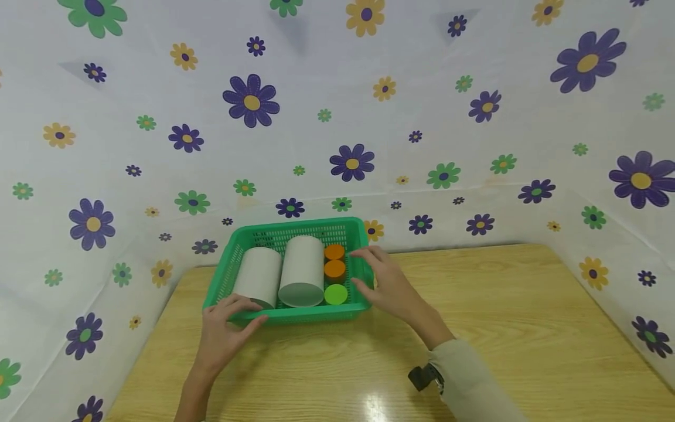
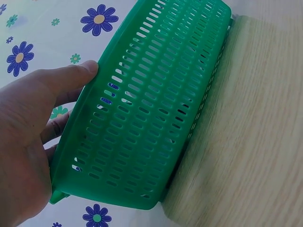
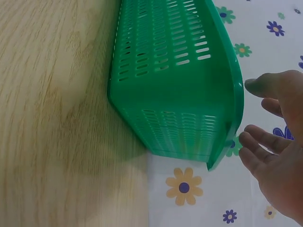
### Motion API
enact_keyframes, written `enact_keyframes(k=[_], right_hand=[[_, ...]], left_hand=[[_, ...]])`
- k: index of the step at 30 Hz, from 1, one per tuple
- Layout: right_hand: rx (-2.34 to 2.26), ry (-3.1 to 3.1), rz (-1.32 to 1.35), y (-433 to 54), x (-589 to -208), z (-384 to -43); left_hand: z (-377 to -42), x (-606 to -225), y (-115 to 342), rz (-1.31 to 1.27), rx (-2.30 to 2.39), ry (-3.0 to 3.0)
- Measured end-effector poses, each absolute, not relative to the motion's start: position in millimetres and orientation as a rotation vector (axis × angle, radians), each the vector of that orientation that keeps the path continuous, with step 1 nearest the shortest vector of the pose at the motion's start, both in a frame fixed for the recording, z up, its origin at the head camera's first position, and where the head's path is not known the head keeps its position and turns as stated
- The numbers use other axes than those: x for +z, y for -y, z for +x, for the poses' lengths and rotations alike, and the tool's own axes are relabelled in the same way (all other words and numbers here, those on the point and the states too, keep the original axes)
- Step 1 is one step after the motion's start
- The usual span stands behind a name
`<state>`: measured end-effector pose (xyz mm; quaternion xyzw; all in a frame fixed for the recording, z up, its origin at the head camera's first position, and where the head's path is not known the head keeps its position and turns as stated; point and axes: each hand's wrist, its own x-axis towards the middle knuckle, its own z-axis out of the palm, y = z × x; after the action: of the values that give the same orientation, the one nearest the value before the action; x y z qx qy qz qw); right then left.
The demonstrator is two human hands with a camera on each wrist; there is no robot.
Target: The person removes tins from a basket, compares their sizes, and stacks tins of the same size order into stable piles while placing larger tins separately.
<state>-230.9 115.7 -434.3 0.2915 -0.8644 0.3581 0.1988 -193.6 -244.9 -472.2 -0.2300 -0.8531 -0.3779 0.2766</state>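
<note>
A green plastic basket with slotted walls stands on the wooden table. Inside it two large white cylinders, a left one and a right one, lie side by side. Along the right wall are two orange round pieces and a lime-green round piece. My left hand holds the rim at the front left corner, thumb outside and fingers over the inner side. My right hand is at the right end, fingers spread; in the right wrist view its fingertips stand just off the rim.
The wooden table extends to the right and in front of the basket. A white sheet with printed flowers hangs behind and along both sides. A black device is strapped at my right wrist, by the beige sleeve.
</note>
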Motion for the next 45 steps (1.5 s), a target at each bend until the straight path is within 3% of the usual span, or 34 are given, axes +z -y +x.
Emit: enact_keyframes(k=[26,45], right_hand=[[0.671,2.888,0.98,-77,-427,-259],[0.167,3.011,1.032,-58,-432,-271]], left_hand=[[-196,-474,249,-0.601,-1.008,2.301],[-195,-474,247,-0.6,-1.018,2.307]])
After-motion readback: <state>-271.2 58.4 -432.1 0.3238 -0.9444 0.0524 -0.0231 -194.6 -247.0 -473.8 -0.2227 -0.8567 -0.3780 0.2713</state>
